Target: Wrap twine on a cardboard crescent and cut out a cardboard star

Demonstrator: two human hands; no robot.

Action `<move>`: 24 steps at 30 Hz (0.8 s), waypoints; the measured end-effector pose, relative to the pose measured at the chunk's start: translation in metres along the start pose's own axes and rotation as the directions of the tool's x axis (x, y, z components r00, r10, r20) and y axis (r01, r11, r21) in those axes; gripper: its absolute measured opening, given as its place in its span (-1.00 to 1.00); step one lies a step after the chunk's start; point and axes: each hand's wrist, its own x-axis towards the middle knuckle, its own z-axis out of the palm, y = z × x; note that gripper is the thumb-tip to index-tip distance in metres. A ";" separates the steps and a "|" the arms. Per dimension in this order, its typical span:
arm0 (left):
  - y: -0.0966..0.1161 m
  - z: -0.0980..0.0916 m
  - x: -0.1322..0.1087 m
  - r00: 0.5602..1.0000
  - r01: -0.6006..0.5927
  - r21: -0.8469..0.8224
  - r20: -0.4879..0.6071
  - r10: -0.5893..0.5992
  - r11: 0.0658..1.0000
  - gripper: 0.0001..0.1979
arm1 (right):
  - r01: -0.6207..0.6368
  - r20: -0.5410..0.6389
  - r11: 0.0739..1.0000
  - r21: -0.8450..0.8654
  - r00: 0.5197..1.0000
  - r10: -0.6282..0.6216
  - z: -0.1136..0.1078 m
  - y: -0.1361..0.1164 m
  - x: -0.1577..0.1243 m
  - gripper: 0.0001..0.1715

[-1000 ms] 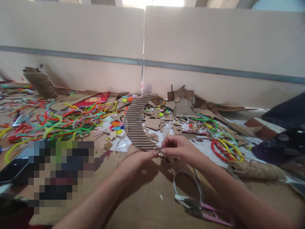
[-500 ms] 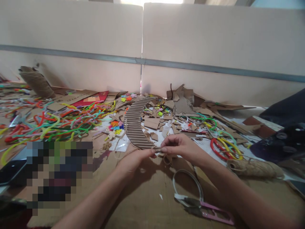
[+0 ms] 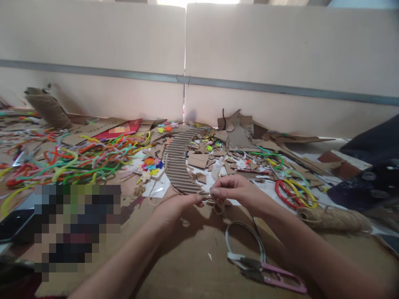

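Note:
My left hand [image 3: 174,206] and my right hand [image 3: 232,190] meet over the near tip of a crescent of corrugated cardboard [image 3: 179,162]. Both pinch a strand of brown jute twine [image 3: 215,205] at that tip, fingers closed. A loop of the twine hangs just below my right fingers. The crescent curves away from me across the table.
A pink-handled thread snipper [image 3: 268,272] and a white loop lie near my right forearm. A jute spool [image 3: 330,219] sits at right, another spool [image 3: 46,107] far left. Coloured pipe cleaners [image 3: 75,160], cardboard scraps [image 3: 240,137], a phone [image 3: 14,224] and a partition wall surround.
Both hands stay pinched at the crescent's tip. The right hand has shifted slightly and the twine loop under it has changed shape. The view has dipped a little.

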 end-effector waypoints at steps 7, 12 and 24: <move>0.005 0.003 0.000 0.998 -0.052 0.009 -0.043 0.053 0.999 -0.76 | -0.028 0.050 0.997 0.066 0.998 0.025 -0.002 0.001 -0.001 -0.60; 0.006 0.000 0.007 0.976 -0.211 0.033 -0.048 0.212 0.977 -0.86 | 0.009 0.058 0.999 0.051 0.998 -0.012 0.002 0.004 -0.002 -0.61; 0.014 0.004 0.006 0.976 -0.219 0.004 0.007 0.219 0.976 -0.72 | 0.020 0.023 1.000 -0.011 1.000 -0.020 0.004 -0.001 -0.003 -0.53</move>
